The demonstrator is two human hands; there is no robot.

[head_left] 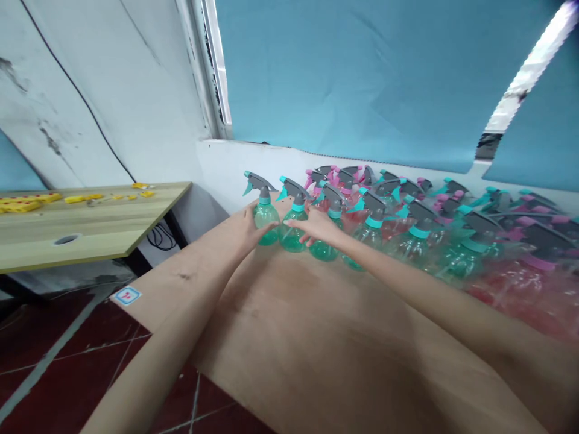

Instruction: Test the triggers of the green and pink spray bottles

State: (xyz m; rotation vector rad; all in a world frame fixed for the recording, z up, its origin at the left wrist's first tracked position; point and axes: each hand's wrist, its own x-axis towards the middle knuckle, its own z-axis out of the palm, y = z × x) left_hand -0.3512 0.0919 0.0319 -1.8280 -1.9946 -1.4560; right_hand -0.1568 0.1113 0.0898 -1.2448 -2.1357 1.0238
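Glossy plastic spray bottles [293, 241] (translucent below), smooth matt wooden tabletop [289, 319]

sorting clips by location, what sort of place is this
Probably a small workshop or packing room: many spray bottles stand grouped on a plain wooden table, and a second table holds yellow pieces beside a scuffed white wall.

We lose the rightmost pink bottles [525, 286] to blur and the picture's edge. Right hand [314, 224] covers part of a green bottle [324, 252]; sticker [128, 295] too small to read.
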